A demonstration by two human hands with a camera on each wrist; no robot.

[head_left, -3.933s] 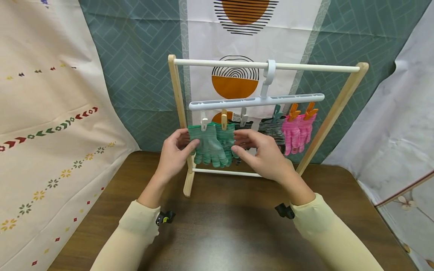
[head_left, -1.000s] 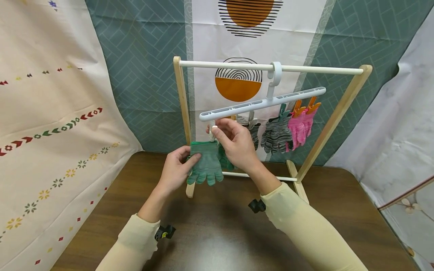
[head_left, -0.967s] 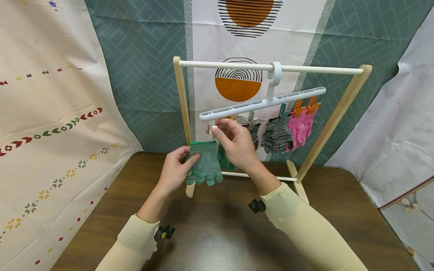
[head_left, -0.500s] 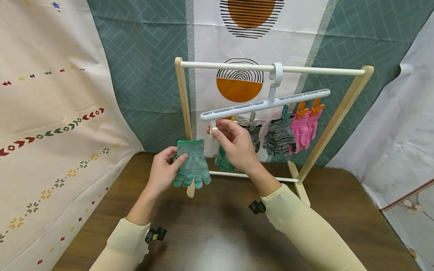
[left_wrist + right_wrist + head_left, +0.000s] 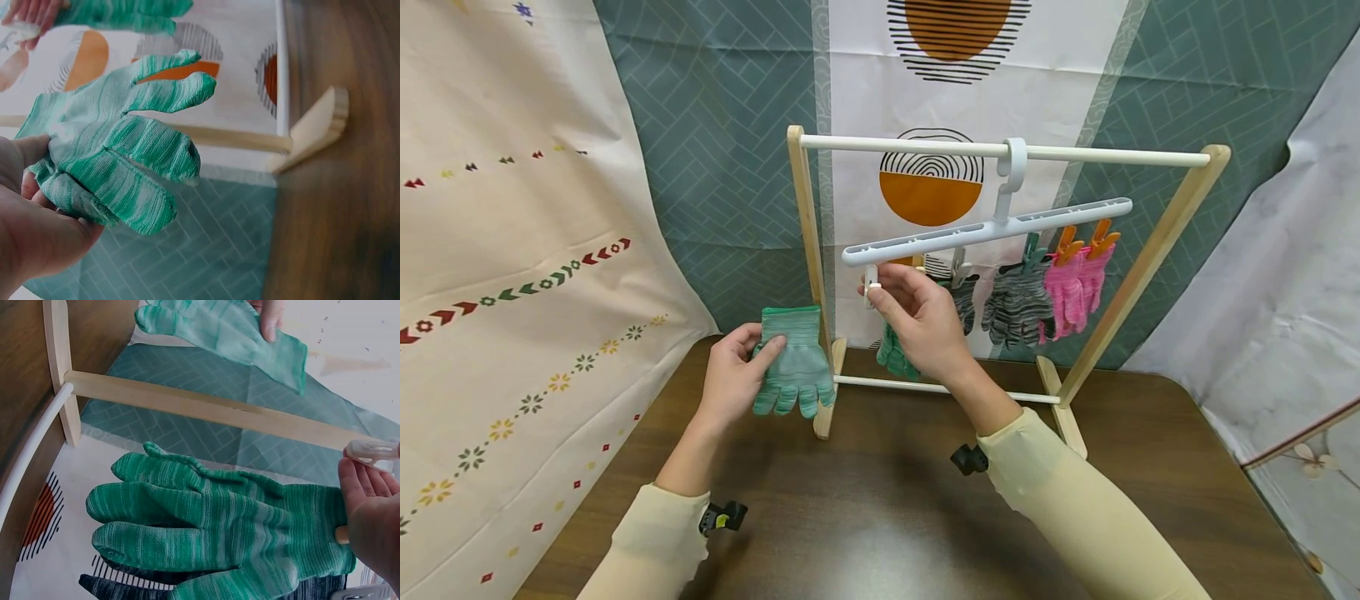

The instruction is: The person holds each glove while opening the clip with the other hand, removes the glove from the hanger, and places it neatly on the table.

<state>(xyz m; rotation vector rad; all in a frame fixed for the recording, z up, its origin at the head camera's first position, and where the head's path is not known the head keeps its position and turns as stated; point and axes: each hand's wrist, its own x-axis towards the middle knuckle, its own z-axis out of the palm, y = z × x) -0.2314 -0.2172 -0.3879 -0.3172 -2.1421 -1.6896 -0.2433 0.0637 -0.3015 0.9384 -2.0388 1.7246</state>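
My left hand (image 5: 728, 379) pinches a green knitted glove (image 5: 796, 367) near its cuff, thumb in front. The glove hangs fingers down, apart from the hanger. At the left end of the pale grey hanger (image 5: 925, 243), my right hand (image 5: 928, 329) pinches a white clothespin (image 5: 870, 287); no glove hangs from that clothespin. A second green glove (image 5: 250, 519) hangs just beside my right hand, partly hidden by it in the head view. Farther right on the hanger, grey-black gloves (image 5: 1018, 307) and pink gloves (image 5: 1065, 292) hang from clothespins.
The hanger hooks over the white top rod (image 5: 910, 145) of a wooden rack (image 5: 805, 217) on a dark brown table (image 5: 865, 500). The hanger slants, its left end lower. Patterned cloths (image 5: 722, 167) stand behind and at the sides.
My right hand has gone up to the white clothespin. The green glove has come off it and moved left with my left hand. The hanger has tilted and turned.
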